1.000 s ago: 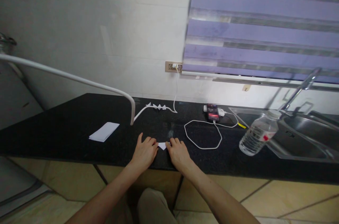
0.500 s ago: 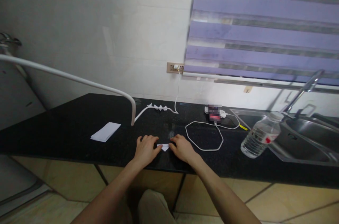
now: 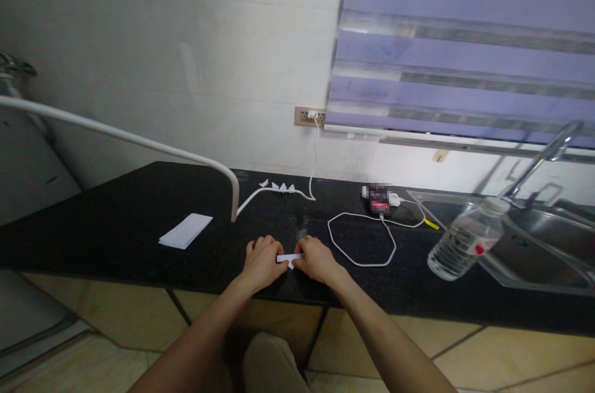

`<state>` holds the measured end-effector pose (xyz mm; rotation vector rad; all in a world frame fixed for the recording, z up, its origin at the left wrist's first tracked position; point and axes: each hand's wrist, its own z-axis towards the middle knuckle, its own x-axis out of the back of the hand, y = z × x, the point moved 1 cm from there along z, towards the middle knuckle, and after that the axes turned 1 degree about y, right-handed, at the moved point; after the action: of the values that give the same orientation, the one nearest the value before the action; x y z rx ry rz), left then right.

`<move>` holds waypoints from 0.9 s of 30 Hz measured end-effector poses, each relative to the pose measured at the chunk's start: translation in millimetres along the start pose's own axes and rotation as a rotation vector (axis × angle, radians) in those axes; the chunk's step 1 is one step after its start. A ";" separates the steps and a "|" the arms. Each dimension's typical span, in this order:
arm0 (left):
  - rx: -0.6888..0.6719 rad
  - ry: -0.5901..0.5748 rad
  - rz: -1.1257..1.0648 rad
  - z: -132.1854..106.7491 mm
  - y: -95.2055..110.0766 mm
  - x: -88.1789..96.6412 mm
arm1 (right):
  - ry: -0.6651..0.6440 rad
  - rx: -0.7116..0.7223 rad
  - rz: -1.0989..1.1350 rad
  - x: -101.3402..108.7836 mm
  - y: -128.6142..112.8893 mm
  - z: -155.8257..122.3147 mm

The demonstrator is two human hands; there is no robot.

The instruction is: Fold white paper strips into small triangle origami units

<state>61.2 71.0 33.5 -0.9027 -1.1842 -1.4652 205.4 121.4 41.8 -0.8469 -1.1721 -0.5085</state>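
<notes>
A small folded piece of white paper (image 3: 290, 257) is held between my two hands, low over the front part of the black counter (image 3: 116, 213). A straight band runs along its top and a pointed tip shows below. My left hand (image 3: 264, 261) pinches its left end with thumb and fingers. On the right end, my right hand (image 3: 315, 258) grips in the same way. Farther back stand several small folded paper pieces (image 3: 283, 187) beside a white cable. To the left lies a stack of white paper sheets (image 3: 186, 230).
A bent white tube (image 3: 176, 151) reaches over the counter from the left. On the right are a looped white cable (image 3: 360, 265), a blurred-out device (image 3: 379, 198), a plastic water bottle (image 3: 465, 241) and a steel sink (image 3: 534, 250). A wall socket (image 3: 310, 116) holds a plug.
My hands have moved slightly closer together and closed on the paper's ends. The paper's upper edge now shows as a raised band, with less of the point visible. The view has shifted slightly.
</notes>
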 end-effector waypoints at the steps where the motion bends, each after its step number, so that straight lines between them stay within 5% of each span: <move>1: 0.001 0.001 -0.004 -0.5 0.0 0.4 | 0.005 0.005 0.019 -0.3 0.0 -0.5; 8: 0.001 0.066 -0.185 -9.8 1.6 5.0 | 0.114 0.087 0.165 -2.6 0.2 -14.3; 15: -0.005 -0.006 -0.691 -11.5 9.3 8.2 | 0.286 0.218 0.279 10.7 -4.2 -29.5; 27: -0.120 0.298 -0.347 -17.1 15.1 27.8 | 0.569 0.344 0.281 15.8 -6.1 -30.2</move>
<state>70.6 47.4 59.0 -0.5466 -1.0721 -1.8932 223.8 94.9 54.2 -0.5065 -0.5793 -0.2749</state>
